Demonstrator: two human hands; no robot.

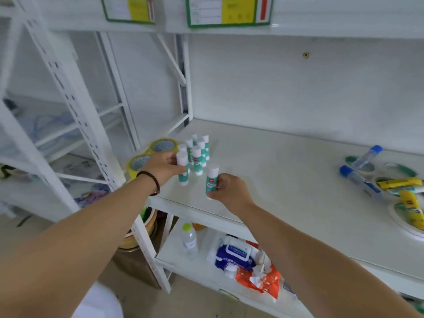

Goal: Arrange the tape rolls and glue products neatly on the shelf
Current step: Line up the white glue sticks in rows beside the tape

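Observation:
Several white-capped teal glue sticks [199,154] stand upright in a cluster at the left end of the white shelf [286,180]. My left hand [161,167] grips one glue stick [182,171] at the front of that cluster. My right hand [229,191] pinches another upright glue stick [211,179] just right of it, near the shelf's front edge. Two yellow tape rolls [149,154] lie behind my left hand at the shelf's left edge. At the far right lie blue-capped glue bottles [358,177], yellow glue tubes [410,203] and clear tape rolls [403,171] in a loose pile.
The shelf above carries green-framed labels [229,11]. On the lower shelf are a water bottle [189,239], a blue wipes pack [236,255] and an orange packet [257,281]. A white upright post [75,106] stands at the left, with tape rolls [137,235] stacked beneath the shelf corner.

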